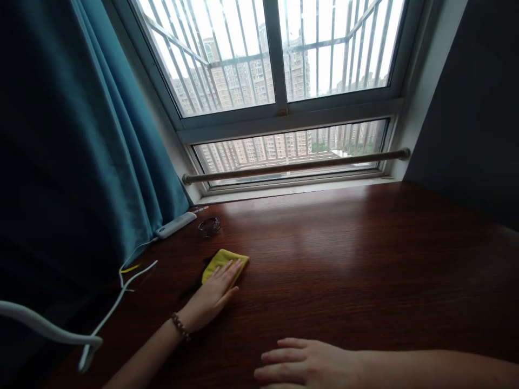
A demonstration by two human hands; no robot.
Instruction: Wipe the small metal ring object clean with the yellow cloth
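A folded yellow cloth (219, 260) lies on the dark red-brown wooden desk (324, 270), left of the middle. My left hand (214, 294) rests flat on top of it, fingers stretched out and pressing it against the wood. A beaded bracelet (180, 327) circles that wrist. My right hand (298, 362) is at the bottom edge of the view, over the desk's near side, with its fingers apart and nothing in them. Part of it is cut off by the frame.
A coiled dark wire-like loop (209, 227) sits beyond the cloth, beside a white power strip (176, 225). White cables (117, 302) run along the left edge near the blue curtain (133, 162). A bar (292, 168) crosses the window behind the desk.
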